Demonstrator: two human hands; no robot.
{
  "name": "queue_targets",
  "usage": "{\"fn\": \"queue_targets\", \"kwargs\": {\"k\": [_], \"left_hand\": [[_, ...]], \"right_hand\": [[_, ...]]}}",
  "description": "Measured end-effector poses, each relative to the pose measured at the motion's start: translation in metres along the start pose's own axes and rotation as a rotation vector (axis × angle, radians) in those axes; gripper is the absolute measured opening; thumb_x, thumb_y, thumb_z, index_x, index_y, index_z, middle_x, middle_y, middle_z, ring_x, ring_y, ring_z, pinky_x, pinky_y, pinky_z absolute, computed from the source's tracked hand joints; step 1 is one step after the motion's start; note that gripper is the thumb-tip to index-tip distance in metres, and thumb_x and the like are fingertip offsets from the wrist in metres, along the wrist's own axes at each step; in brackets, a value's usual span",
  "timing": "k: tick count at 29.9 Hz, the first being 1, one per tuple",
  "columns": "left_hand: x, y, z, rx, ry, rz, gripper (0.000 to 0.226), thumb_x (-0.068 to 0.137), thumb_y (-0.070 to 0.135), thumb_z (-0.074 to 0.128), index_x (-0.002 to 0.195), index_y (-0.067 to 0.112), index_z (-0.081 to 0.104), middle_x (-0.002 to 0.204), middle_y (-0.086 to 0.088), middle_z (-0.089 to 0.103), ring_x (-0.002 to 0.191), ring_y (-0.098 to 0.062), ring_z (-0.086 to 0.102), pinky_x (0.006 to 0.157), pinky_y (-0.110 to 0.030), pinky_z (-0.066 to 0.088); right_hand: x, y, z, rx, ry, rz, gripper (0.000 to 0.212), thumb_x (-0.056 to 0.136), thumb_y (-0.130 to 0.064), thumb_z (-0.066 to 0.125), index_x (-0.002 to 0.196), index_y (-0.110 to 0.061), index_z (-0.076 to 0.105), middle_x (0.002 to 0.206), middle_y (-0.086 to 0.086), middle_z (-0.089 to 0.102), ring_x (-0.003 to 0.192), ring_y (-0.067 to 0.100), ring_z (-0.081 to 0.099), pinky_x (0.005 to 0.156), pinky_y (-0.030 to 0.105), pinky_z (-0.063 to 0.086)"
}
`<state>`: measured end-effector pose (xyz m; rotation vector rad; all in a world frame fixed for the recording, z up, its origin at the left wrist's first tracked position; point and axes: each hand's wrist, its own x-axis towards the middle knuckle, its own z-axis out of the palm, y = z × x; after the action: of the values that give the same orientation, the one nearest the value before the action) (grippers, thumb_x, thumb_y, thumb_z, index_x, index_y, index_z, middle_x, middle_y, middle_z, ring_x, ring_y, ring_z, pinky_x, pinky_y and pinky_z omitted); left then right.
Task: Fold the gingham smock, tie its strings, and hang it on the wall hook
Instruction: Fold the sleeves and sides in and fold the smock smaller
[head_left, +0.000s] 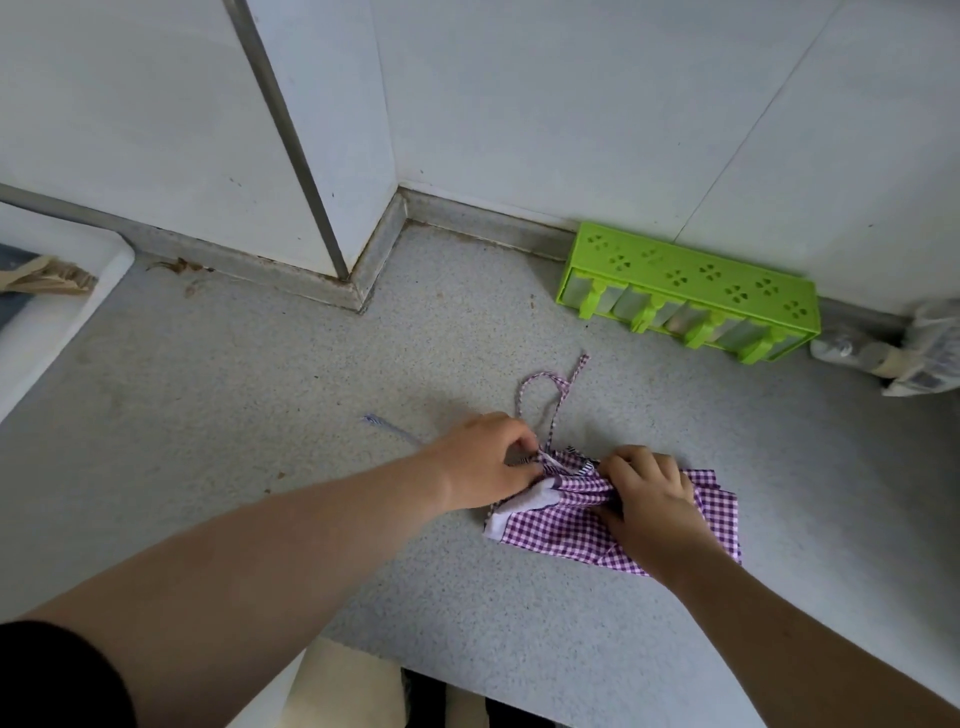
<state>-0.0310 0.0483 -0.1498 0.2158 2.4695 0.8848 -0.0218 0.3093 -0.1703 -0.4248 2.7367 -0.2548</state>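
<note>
Speckled grey counter (260, 415), bunched gingham smock (566, 525), looped string (540, 387)

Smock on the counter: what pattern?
Purple-and-white gingham check on the smock, clearest in the head view.

The purple-and-white gingham smock (566, 519) lies folded into a bunched bundle on the grey speckled surface (260, 415), its strings (545, 395) looping out toward twelve o'clock.

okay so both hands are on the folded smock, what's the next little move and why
Probably pull the string taut with the left hand. The right hand pins the bunched smock, while a string loop lies slack on the counter.
</note>
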Motion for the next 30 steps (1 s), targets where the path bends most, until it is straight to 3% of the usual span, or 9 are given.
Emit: {"fn": "queue_targets", "kwargs": {"k": [3,5,8,14,16,20,23,27,30], "left_hand": [[-0.005,0.002,0.003,0.089,0.054,0.108,0.035,0.091,0.052,0.073,0.110,0.031,0.052,0.117,0.010,0.047,0.113,-0.012,0.046,0.094,-0.032,0.044],[-0.006,0.003,0.003,0.167,0.059,0.183,0.032,0.091,0.053,0.072,0.106,0.030,0.057,0.117,0.010,0.046,0.114,-0.012,0.044,0.094,-0.032,0.044],[-0.007,0.003,0.003,0.255,0.052,0.295,0.034,0.094,0.057,0.066,0.113,0.029,0.070,0.116,0.009,0.055,0.113,-0.014,0.047,0.097,-0.038,0.048],[-0.006,0.014,0.005,0.319,-0.008,0.346,0.042,0.098,0.058,0.057,0.125,0.030,0.072,0.111,0.009,0.070,0.107,-0.014,0.056,0.096,-0.035,0.047],[-0.006,0.019,0.006,0.310,-0.089,0.320,0.044,0.098,0.060,0.057,0.131,0.033,0.068,0.118,0.009,0.071,0.112,-0.014,0.059,0.091,-0.030,0.044],[-0.008,0.022,0.012,0.327,-0.191,0.179,0.050,0.091,0.073,0.050,0.133,0.047,0.057,0.131,0.018,0.067,0.115,-0.012,0.064,0.097,-0.041,0.053],[-0.009,0.021,0.015,0.306,-0.172,0.063,0.041,0.094,0.068,0.052,0.126,0.043,0.059,0.120,0.016,0.070,0.103,-0.011,0.067,0.096,-0.042,0.055],[-0.003,0.013,0.021,0.238,-0.156,-0.076,0.023,0.105,0.052,0.048,0.099,0.032,0.058,0.087,0.008,0.065,0.085,-0.019,0.067,0.081,-0.039,0.058],[-0.002,0.009,0.020,0.118,-0.131,-0.127,0.034,0.108,0.052,0.043,0.116,0.023,0.061,0.100,-0.001,0.072,0.089,-0.022,0.069,0.084,-0.043,0.060]], "right_hand": [[-0.002,0.000,0.003,0.027,0.036,0.020,0.045,0.090,-0.040,0.071,0.131,-0.030,0.056,0.139,-0.003,0.048,0.130,0.027,0.043,0.111,0.056,0.039],[-0.003,0.001,0.004,0.034,0.044,0.046,0.050,0.088,-0.040,0.072,0.132,-0.026,0.054,0.139,0.000,0.046,0.128,0.028,0.045,0.110,0.056,0.041],[-0.003,0.002,0.005,0.046,0.047,0.077,0.054,0.087,-0.039,0.072,0.134,-0.021,0.051,0.139,0.004,0.046,0.128,0.029,0.046,0.109,0.055,0.042],[-0.004,0.002,0.004,0.061,0.039,0.087,0.055,0.088,-0.035,0.071,0.136,-0.023,0.047,0.139,0.004,0.044,0.129,0.029,0.045,0.111,0.053,0.042],[-0.005,0.001,0.003,0.080,0.042,0.089,0.054,0.087,-0.033,0.071,0.135,-0.023,0.047,0.139,0.003,0.044,0.129,0.028,0.045,0.111,0.052,0.041],[-0.005,0.000,0.002,0.085,0.026,0.093,0.053,0.089,-0.030,0.069,0.135,-0.025,0.045,0.138,0.001,0.042,0.129,0.026,0.043,0.112,0.049,0.040],[-0.004,0.001,0.002,0.097,0.035,0.081,0.053,0.089,-0.032,0.069,0.136,-0.026,0.044,0.140,0.000,0.041,0.131,0.025,0.042,0.114,0.049,0.038],[-0.005,0.004,0.005,0.083,0.046,0.063,0.053,0.092,-0.042,0.069,0.136,-0.025,0.046,0.141,0.001,0.044,0.132,0.025,0.044,0.115,0.051,0.038],[-0.009,0.003,0.011,0.024,0.140,-0.011,0.051,0.086,-0.042,0.077,0.127,-0.026,0.050,0.132,0.004,0.052,0.121,0.030,0.055,0.102,0.056,0.050]]}}
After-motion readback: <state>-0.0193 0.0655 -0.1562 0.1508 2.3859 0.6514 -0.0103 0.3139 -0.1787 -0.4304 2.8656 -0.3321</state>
